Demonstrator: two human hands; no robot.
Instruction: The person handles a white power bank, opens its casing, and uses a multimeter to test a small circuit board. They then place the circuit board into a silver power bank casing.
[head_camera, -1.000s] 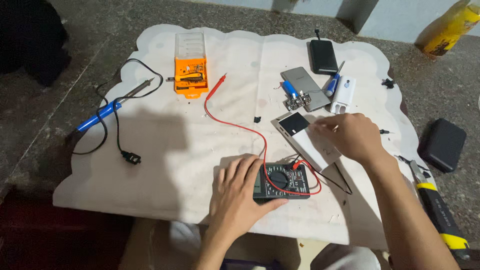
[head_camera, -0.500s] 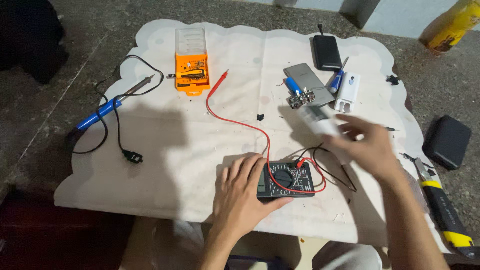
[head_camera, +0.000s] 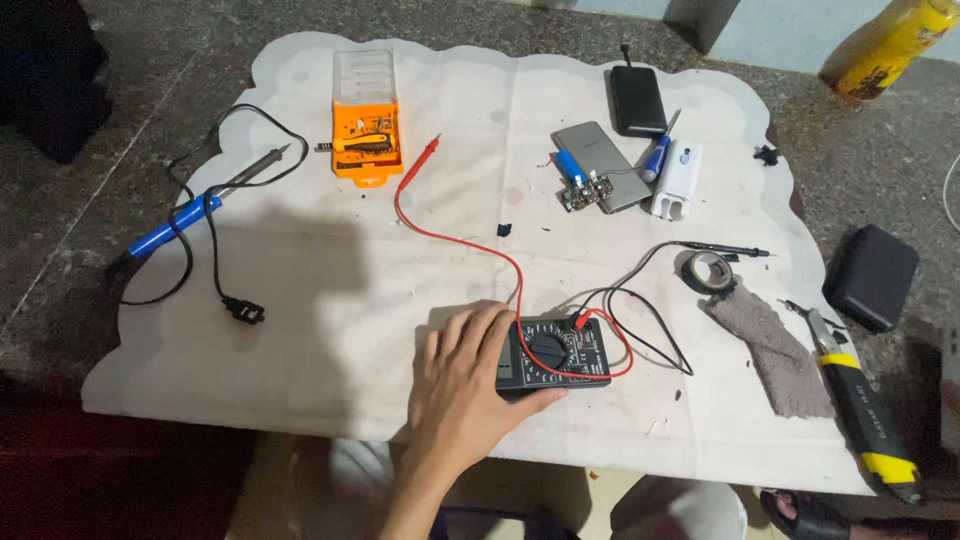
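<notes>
The white cloth-covered counter (head_camera: 330, 330) is being used as a little electronics bench here. Biggest item on it is the blue-handled soldering iron (head_camera: 190, 215) with its black cord, being left well off to the left side, then the orange screwdriver bit case (head_camera: 366, 125) near the top. The black digital multimeter (head_camera: 552, 353) is being steadied at the front edge by the left hand (head_camera: 468, 385), fingers (head_camera: 470, 335) spread apart and laid flat beside and against the meter's left end, thumb tucked along its bottom edge, not really clamped on it. The right hand isn't being shown at all. Progress-wise it looks early: the red probe (head_camera: 425, 155) and black probe (head_camera: 725, 250) are both lying loose on the cloth, and the small circuit board (head_camera: 587, 193) by the grey phone isn't being touched by either.
</notes>
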